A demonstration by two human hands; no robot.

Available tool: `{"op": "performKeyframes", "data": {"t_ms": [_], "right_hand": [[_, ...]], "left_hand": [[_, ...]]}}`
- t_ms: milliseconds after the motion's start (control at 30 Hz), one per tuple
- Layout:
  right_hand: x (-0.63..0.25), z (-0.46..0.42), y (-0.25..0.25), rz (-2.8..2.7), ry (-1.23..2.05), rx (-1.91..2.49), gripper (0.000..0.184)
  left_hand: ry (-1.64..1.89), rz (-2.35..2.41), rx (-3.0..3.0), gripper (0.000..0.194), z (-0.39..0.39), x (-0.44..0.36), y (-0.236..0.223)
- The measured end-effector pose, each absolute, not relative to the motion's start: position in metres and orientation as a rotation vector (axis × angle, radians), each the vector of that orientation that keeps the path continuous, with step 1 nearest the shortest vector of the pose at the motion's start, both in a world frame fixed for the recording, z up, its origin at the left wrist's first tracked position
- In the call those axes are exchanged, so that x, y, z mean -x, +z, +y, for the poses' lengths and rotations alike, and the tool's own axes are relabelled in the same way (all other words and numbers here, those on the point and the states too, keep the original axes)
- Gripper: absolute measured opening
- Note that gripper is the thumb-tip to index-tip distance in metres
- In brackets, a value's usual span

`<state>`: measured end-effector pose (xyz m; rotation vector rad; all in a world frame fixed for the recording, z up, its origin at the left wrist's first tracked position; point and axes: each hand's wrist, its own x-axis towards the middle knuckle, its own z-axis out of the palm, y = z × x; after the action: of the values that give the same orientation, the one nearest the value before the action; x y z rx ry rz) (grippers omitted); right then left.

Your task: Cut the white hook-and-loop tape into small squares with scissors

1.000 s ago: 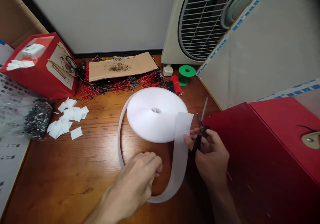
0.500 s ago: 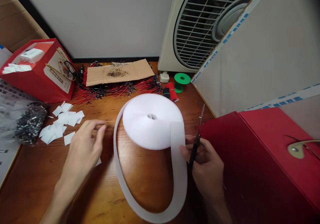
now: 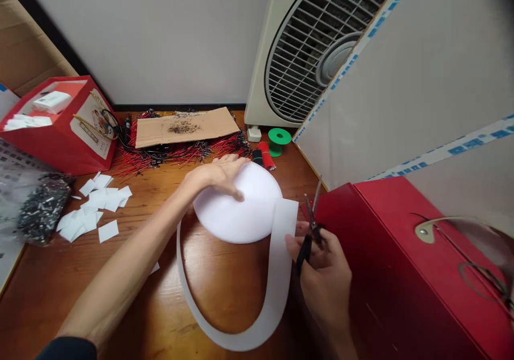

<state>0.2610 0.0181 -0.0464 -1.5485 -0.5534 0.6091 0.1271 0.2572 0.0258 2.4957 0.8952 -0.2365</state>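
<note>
A wide white roll of tape-like strip (image 3: 249,215) lies on the wooden table, its loose strip (image 3: 279,253) looping toward me and back up on the right. My left hand (image 3: 220,175) rests on the far left of the roll, fingers spread toward the rim and thumb near the centre hole, which it covers. In my right hand (image 3: 325,263) are black-handled scissors (image 3: 311,234), blades parted and pointing away from me. The thumb of that hand also touches the strip's right edge near its free end. Cut white pieces (image 3: 106,199) are scattered at the left.
A red gift bag (image 3: 86,140) and a clear bag of small dark parts (image 3: 44,204) stand left. Cardboard (image 3: 212,124) covers red wires (image 3: 140,156) at the back. A green spool (image 3: 280,136), a fan unit (image 3: 257,81) and a red box (image 3: 385,253) are right.
My left hand has moved right and away from me, from beside the strip loop onto the roll. The scissor blades have opened wider. The whole view has shifted slightly.
</note>
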Motion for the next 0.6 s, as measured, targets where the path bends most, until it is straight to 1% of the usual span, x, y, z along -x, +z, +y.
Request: {"op": "performKeyframes", "data": {"t_ms": [67,167,300,467,533,600], "right_hand": [[-0.257,0.009,-0.042,-0.536,0.605,1.557,0.040],[-0.253,-0.006,-0.041,-0.504,0.600,1.590,0.040],[-0.255,-0.018,-0.045,-0.456,0.588,1.618,0.041],[-0.263,-0.023,-0.043,-0.483,0.661,1.631,0.042],[-0.264,-0.025,-0.041,-0.496,0.662,1.636,0.043],[-0.265,-0.028,-0.040,-0.494,0.634,1.644,0.043]], "left_hand": [[-0.287,0.827,-2.478,0.114,0.268,-0.126,0.026],[-0.334,0.785,-2.468,0.113,0.276,-0.130,0.027],[-0.451,0.768,-2.483,0.118,0.277,-0.152,0.031],[-0.599,0.691,-2.483,0.127,0.280,-0.177,0.035],[-0.627,0.684,-2.485,0.126,0.279,-0.180,0.036],[-0.632,0.694,-2.494,0.118,0.274,-0.179,0.037]]}}
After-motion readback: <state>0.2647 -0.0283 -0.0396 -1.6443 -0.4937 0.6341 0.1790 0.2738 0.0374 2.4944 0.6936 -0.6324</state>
